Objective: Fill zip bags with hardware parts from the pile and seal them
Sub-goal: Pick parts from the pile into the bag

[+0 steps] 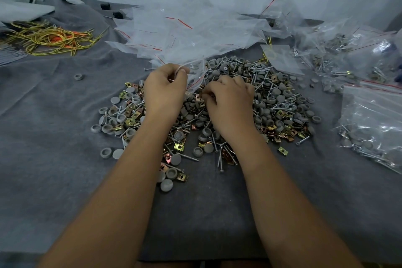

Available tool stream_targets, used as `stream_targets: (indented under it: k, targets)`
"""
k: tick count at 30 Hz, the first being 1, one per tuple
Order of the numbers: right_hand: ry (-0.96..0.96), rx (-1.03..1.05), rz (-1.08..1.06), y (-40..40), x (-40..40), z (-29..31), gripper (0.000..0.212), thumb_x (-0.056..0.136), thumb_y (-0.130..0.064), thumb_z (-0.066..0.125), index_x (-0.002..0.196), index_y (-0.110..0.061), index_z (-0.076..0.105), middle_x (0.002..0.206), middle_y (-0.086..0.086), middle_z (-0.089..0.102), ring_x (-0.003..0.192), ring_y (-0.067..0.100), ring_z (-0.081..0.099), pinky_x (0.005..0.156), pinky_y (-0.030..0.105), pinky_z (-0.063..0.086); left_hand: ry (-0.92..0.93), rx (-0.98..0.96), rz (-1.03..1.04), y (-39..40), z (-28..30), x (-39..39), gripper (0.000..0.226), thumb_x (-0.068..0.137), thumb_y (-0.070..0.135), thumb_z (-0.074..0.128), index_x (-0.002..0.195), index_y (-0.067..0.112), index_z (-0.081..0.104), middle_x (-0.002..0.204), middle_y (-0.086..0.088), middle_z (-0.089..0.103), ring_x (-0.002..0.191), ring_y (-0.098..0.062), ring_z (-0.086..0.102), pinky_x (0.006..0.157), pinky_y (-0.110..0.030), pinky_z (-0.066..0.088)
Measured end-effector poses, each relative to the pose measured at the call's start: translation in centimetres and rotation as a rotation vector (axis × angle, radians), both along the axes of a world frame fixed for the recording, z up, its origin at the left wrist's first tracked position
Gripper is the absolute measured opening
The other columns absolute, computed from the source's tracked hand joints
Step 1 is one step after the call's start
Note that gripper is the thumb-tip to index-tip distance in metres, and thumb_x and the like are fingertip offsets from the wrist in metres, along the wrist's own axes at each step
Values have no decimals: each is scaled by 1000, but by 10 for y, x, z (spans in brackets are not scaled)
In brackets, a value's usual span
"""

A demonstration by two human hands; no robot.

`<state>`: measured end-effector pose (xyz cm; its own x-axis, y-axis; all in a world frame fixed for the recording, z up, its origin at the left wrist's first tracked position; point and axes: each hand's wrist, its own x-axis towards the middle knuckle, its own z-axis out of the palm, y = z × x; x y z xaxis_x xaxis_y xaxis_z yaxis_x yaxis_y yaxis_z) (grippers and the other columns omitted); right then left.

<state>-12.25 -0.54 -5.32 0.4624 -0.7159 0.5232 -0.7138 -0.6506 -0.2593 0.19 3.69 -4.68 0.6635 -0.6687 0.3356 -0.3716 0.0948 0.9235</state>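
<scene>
Two hands work over a pile of hardware on a grey-covered desk.

The left hand (165, 91) pinches a small clear zip bag (195, 74) by its mouth, just above the pile (272, 102) of screws, grey caps and brass clips. The right hand (228, 100) rests on the pile beside the bag, fingers curled, picking at parts. Empty bags (185, 35) lie heaped behind; filled bags (372, 126) sit at the right, yellow cords (50, 37) at the left.
</scene>
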Motion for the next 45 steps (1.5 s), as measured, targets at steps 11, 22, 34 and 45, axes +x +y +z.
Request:
stream_targets:
  k: [11, 22, 34, 45]
  targets:
    - [-655, 150, 132, 5, -3, 15, 12, 87, -15, 68, 98, -18, 74, 97, -2, 59, 98, 20, 56, 88, 36, 45, -143, 52, -90, 3, 0, -3, 18, 95, 23, 54, 85, 26, 70, 45, 14, 48, 43, -2, 37, 47, -22, 31]
    - [-451, 54, 114, -1, 1, 3, 14, 84, -19, 73, 97, -20, 78, 101, 5, 55, 99, 24, 51, 84, 42, 47, -158, 12, -142, 3, 1, -6, 18, 96, 16, 55, 89, 16, 72, 48, 25, 54, 47, 7, 46, 47, -9, 29]
    - [-562, 176, 20, 1, -13, 16, 23, 92, -9, 55, 102, -19, 73, 97, -5, 57, 91, 13, 57, 81, 34, 51, -118, 26, -54, 3, 0, -5, 19, 96, 17, 53, 93, 21, 71, 41, 21, 47, 41, 0, 38, 45, -18, 30]
    - [18, 127, -48, 3, -16, 13, 20, 85, -32, 54, 90, -27, 73, 90, -6, 60, 102, 22, 49, 92, 40, 33, -46, -11, -23, 3, 1, -3, 19, 94, 17, 53, 89, 24, 70, 40, 17, 44, 38, -2, 34, 41, -15, 27]
